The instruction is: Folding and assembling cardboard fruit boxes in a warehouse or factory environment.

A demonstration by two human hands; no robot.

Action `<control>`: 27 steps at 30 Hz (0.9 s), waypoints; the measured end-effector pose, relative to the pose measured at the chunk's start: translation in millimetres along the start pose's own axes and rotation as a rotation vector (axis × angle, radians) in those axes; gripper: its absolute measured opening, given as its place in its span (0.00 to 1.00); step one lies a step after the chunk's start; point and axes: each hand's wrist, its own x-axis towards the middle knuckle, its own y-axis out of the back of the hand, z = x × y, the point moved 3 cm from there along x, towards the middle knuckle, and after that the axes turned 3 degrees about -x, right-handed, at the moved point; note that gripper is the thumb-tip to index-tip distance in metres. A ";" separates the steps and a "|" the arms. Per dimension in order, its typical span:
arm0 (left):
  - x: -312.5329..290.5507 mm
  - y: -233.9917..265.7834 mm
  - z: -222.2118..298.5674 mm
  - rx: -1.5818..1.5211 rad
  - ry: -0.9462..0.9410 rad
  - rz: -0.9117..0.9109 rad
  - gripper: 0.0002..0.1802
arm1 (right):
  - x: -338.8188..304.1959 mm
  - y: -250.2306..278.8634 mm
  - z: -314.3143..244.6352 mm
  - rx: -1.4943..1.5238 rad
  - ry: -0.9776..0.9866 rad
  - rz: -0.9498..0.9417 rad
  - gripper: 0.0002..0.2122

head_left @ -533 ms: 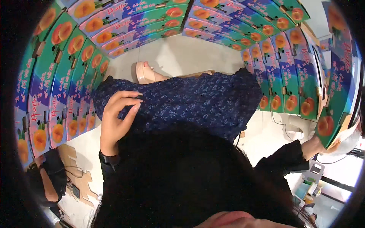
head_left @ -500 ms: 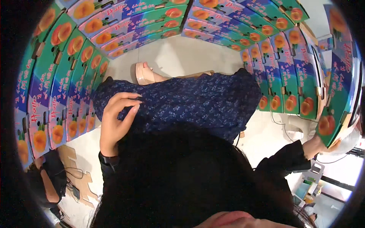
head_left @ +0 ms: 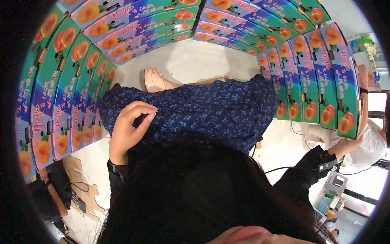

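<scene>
Over my lap, a dark blue floral skirt, my left hand hovers empty, fingers loosely curved and thumb apart from the index finger. Out at the right, my right hand is at the near end of a cardboard fruit box, its fingers partly hidden at the corner. That box, printed with peaches on green, blue and pink, lies on top of the right stack of fruit boxes. Another person's hand, with a dark wristband, is beside the same box toward its far end.
Matching stacks of boxes stand at the left, far left and far right. A pale floor lies between them, with my beige sandal. Another person's arm and cables show lower left; a grey stool stands lower right.
The fruit box at the right has moved inward and lowered onto the right stack, with my right hand at its near end. Another person's hand has come into sight. My left hand has barely shifted.
</scene>
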 end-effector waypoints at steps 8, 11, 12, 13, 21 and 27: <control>3.2 -3.5 -7.5 0.003 0.005 -0.014 0.05 | -22.6 -16.2 -1.2 -0.681 0.588 0.221 0.22; 2.3 -6.0 -8.0 0.023 0.023 -0.013 0.05 | -25.4 -22.6 -1.3 -0.633 0.652 0.340 0.16; 2.4 -6.8 -8.4 0.014 0.028 -0.014 0.05 | -25.7 -24.2 -2.1 -0.615 0.666 0.348 0.17; 2.4 -7.6 -8.6 0.004 0.033 -0.015 0.05 | -26.4 -24.5 -2.4 -0.597 0.681 0.356 0.17; 4.8 -13.8 -10.3 -0.022 0.053 -0.035 0.05 | -8.0 -11.8 14.2 -0.676 0.746 0.447 0.16; 6.0 -18.5 -13.2 -0.054 0.072 -0.032 0.04 | -19.6 -20.2 10.9 -0.581 0.699 0.446 0.15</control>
